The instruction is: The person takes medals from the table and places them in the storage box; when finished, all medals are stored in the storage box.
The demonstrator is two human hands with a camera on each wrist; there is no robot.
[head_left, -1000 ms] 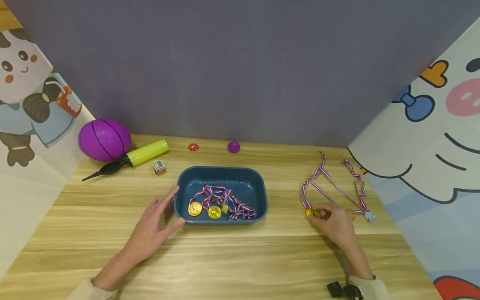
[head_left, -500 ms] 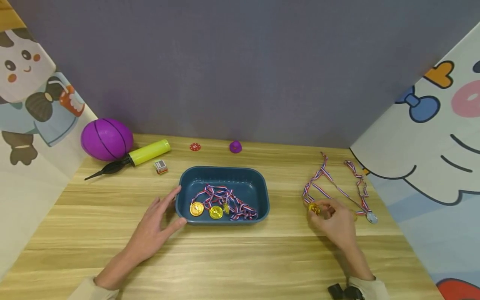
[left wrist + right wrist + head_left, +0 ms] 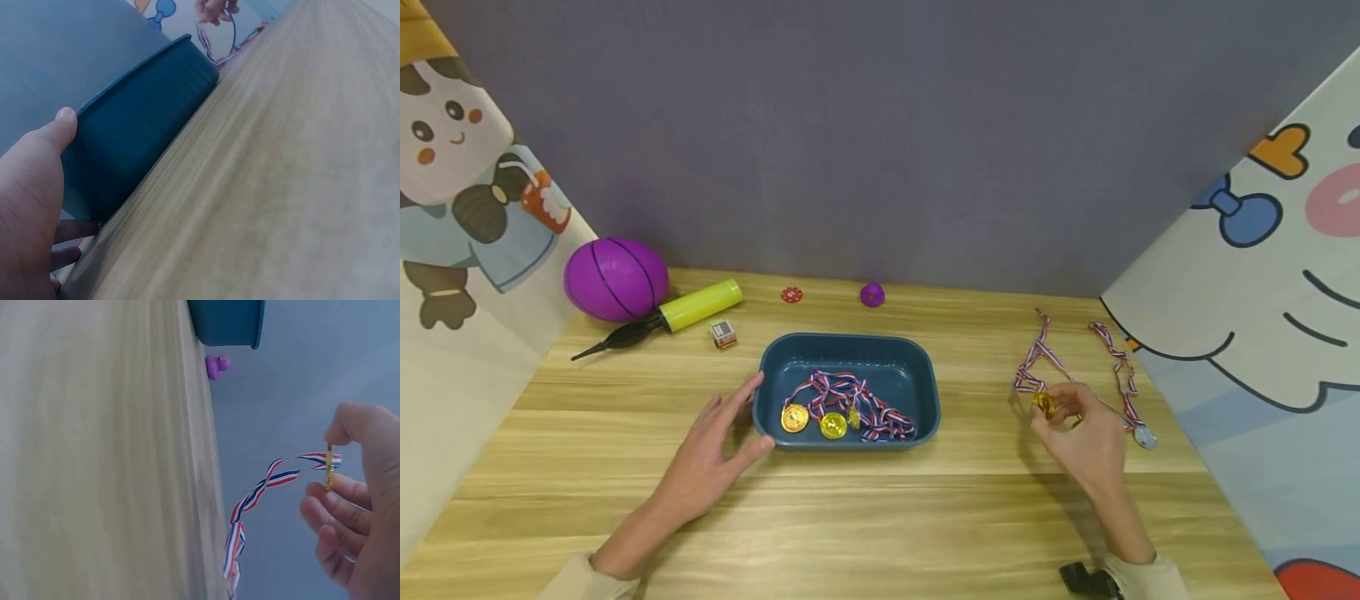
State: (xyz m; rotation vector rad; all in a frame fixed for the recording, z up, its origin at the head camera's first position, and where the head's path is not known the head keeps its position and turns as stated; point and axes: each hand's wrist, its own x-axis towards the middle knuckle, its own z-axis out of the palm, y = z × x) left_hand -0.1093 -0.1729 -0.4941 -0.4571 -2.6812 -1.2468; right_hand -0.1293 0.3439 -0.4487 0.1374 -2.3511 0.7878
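Observation:
A dark blue tray sits mid-table with three gold medals and their striped ribbons inside. My left hand rests flat against the tray's left end, fingers straight. My right hand pinches a gold medal lifted a little off the table, and its red, white and blue ribbon trails back onto the wood. The right wrist view shows the medal edge-on between thumb and fingers, ribbon hanging. A silver medal with its ribbon lies just right of that hand.
At the back left lie a purple ball, a yellow pump with a black nozzle and a small box. A red disc and a purple toy sit by the grey back wall. Cartoon panels close both sides.
My right hand has raised the gold medal off the table and drawn it slightly right, pulling its ribbon loop in. The left hand and tray have stayed put.

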